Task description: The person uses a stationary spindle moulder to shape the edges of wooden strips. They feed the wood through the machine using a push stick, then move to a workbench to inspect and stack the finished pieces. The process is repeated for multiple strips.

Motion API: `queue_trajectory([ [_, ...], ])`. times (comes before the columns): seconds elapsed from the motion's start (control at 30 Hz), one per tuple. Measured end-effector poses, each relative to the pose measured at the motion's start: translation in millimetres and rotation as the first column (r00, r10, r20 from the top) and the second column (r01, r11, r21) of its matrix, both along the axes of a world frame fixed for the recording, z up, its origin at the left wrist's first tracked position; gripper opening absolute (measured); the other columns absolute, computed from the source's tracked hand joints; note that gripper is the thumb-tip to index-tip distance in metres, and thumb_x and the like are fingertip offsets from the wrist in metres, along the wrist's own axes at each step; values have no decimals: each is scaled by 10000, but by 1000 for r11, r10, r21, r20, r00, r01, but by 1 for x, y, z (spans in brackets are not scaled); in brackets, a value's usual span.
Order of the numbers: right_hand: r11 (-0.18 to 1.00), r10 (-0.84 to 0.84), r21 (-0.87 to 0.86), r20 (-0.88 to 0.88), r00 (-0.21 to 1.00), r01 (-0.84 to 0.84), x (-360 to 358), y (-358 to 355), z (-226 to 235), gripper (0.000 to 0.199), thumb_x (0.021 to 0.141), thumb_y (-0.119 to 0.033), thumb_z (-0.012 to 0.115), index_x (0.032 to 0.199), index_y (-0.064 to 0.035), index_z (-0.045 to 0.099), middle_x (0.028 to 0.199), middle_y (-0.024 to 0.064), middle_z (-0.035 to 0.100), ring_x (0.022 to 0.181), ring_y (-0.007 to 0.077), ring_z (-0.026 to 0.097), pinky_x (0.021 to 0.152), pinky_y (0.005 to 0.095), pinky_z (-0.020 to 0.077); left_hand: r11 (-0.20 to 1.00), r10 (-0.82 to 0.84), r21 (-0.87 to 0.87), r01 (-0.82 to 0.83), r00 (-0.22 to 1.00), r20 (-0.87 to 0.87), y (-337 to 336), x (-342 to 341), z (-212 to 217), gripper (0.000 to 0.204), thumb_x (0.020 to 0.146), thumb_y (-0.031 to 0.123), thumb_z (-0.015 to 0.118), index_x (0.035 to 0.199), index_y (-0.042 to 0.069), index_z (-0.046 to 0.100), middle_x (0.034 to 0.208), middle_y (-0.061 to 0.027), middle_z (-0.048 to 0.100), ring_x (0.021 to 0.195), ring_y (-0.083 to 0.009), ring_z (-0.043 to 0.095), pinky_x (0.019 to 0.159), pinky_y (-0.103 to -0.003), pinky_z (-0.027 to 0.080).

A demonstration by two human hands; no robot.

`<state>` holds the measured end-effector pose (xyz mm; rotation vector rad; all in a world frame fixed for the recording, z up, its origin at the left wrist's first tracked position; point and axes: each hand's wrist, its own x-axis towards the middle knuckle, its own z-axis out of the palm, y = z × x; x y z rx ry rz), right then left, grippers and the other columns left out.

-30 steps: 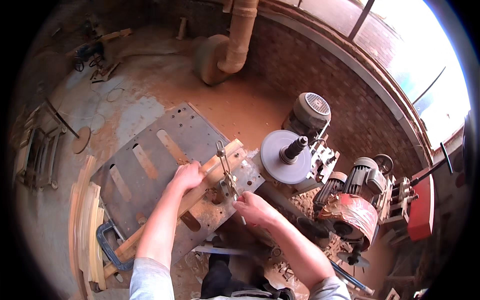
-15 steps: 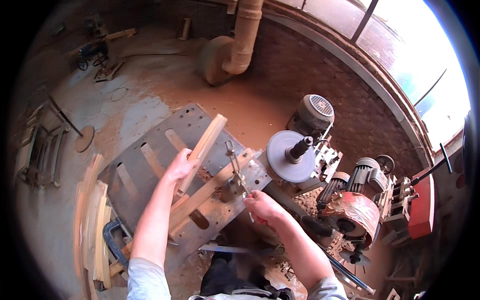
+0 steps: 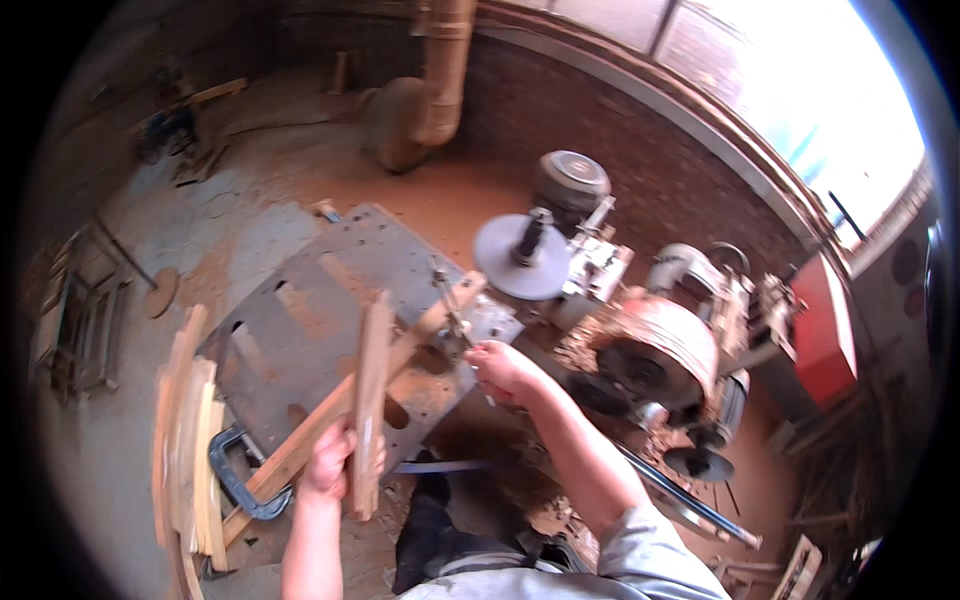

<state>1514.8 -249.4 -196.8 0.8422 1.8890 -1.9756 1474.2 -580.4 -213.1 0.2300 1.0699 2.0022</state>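
Note:
My left hand (image 3: 330,458) is closed around the lower part of a wooden strip (image 3: 371,390), holding it tilted up in front of the metal table. Beneath and behind that strip, a longer wooden fence bar (image 3: 410,345) runs diagonally across the table. A metal toggle clamp (image 3: 450,305) is mounted at the bar's far right end. My right hand (image 3: 503,372) is closed on the clamp's lever, near the table's right edge; its fingers partly hide the lever.
The slotted metal table (image 3: 300,325) has sawdust on it. A C-clamp (image 3: 222,470) grips the bar's near end, beside several wood strips (image 3: 185,430). To the right are a grey disc (image 3: 500,262), motors (image 3: 574,180) and a drum (image 3: 665,335).
My left hand has drawn the wooden strip back toward me, off the table's middle, and turned it more upright. My right hand stays at the clamp lever. The view has shifted.

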Motion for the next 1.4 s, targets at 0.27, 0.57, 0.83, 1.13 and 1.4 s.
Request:
queue_trajectory([
  [0.27,918,191,363,-50,980,-160,122,39,-22,362,982,-301,515,709,-67,547,496,42,469,368,169,433,359,355,340,948,284,-102,-303,944,-167,-45,169,-16,634,892,371,733,1382,126,414,902,-137,579,723,-255,610,575,-378,528],
  [0.57,917,207,367,-109,972,-154,291,84,-43,408,993,-235,470,737,46,617,516,138,547,444,288,582,446,438,484,912,349,-88,-400,872,-344,-5,341,-32,587,977,346,648,1466,139,399,913,-62,538,748,-156,563,614,-280,513],
  [0.83,890,214,434,-129,968,-139,467,116,-45,363,968,-190,471,719,29,618,541,133,591,483,286,629,485,438,522,972,190,-69,-226,922,-336,71,478,-12,575,896,333,752,1310,82,441,913,-116,601,731,-214,623,607,-322,551],
  [1.13,973,41,227,-10,999,-37,645,152,-35,259,1009,-281,548,1001,-22,549,591,10,498,358,119,423,330,328,283,973,220,-36,-230,957,-189,117,658,-14,549,877,233,791,1270,-8,492,1104,-104,663,950,-166,664,835,-297,563],
  [1.4,936,86,339,51,995,-98,783,181,-33,305,1004,-320,531,1009,-16,559,622,25,524,437,129,477,403,330,359,972,201,-70,-226,945,-258,154,773,-14,464,922,201,726,1259,-10,487,1083,-89,659,918,-150,666,820,-297,559],
])
